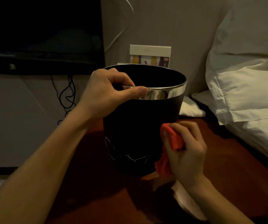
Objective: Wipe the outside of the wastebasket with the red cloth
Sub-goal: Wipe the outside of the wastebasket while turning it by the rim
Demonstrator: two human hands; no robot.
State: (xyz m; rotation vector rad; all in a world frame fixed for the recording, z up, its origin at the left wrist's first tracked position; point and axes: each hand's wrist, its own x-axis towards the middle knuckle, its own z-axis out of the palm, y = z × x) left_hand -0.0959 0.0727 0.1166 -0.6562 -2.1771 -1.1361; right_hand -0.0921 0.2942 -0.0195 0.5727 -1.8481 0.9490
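A black wastebasket (134, 125) with a shiny metal rim band stands on a dark red-brown table (88, 188) in the middle of the view. White scratch marks show low on its front. My left hand (107, 92) grips the rim on the near left, thumb along the metal band and fingers curled over the edge. My right hand (186, 151) holds a bunched red cloth (172, 139) and presses it against the basket's lower right side. Part of the cloth hangs down toward the table.
White pillows (246, 88) lie at the right, close to the basket. A dark screen (42, 33) with dangling cables hangs at the upper left. A white framed card (150, 52) stands behind the basket. A white paper (188, 206) lies under my right forearm.
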